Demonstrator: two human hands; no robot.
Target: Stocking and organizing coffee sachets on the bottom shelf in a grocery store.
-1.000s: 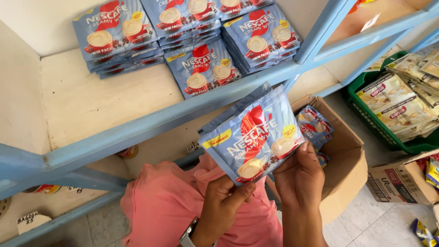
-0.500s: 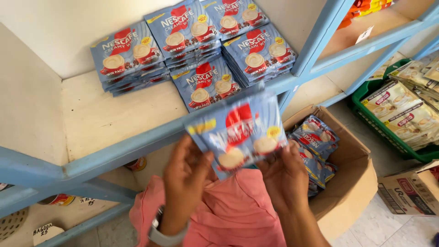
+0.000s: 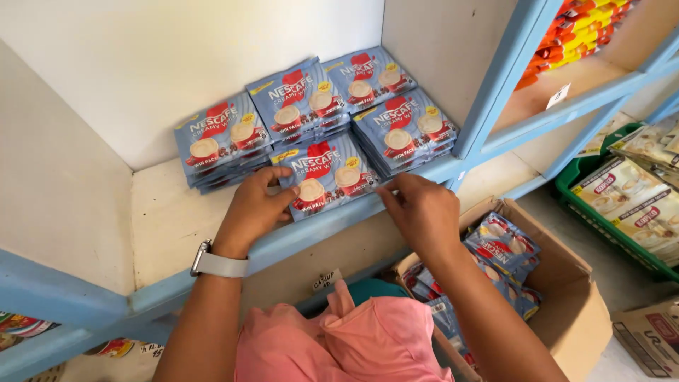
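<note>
My left hand [image 3: 253, 206] grips the left edge of a blue sachet pack [image 3: 327, 177] lying flat at the front of the white shelf board [image 3: 166, 223]. My right hand [image 3: 422, 211] pinches the same pack's right corner with its fingertips. Several stacks of the same blue packs [image 3: 297, 99] lie side by side behind and to the right of it. A grey watch [image 3: 216, 264] is on my left wrist.
An open cardboard box [image 3: 576, 315] on the floor at lower right holds more blue packs [image 3: 501, 244]. A green crate [image 3: 569, 189] of beige packs stands further right. A blue upright post [image 3: 495, 85] bounds the shelf. Orange and yellow packs [image 3: 576, 25] lie on the neighbouring shelf.
Both hands have carried the blue pack up from in front of the shelf edge and set it down on the shelf board in front of the stacks.
</note>
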